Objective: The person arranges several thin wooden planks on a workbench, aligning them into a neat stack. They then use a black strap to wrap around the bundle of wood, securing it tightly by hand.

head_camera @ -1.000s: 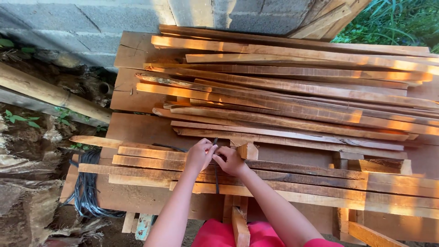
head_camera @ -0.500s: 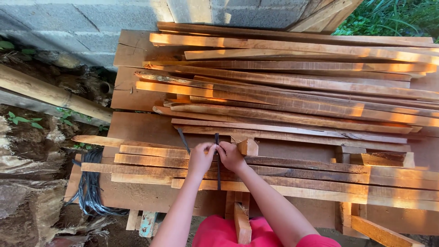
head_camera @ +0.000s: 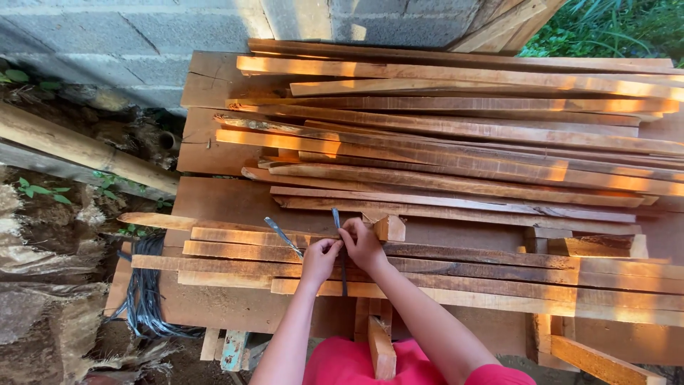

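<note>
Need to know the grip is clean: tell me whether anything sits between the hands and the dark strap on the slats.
Nothing visible does. The left hand and right hand both touch the dark strap where it crosses the wooden slats.

An outdoor, makeshift woodworking spot set against a building. A grey concrete-block wall [head_camera: 107,43] runs along the top, with bare earth and rubble [head_camera: 50,235] to the left and green grass [head_camera: 605,28] at the upper right. A rough plank workbench [head_camera: 214,85] carries a loose stack of long, unfinished wooden slats [head_camera: 456,142], sunlight falling across them. A bamboo pole [head_camera: 78,150] lies on the ground beside the bench, and a bundle of dark strapping [head_camera: 146,292] hangs at its edge
</note>
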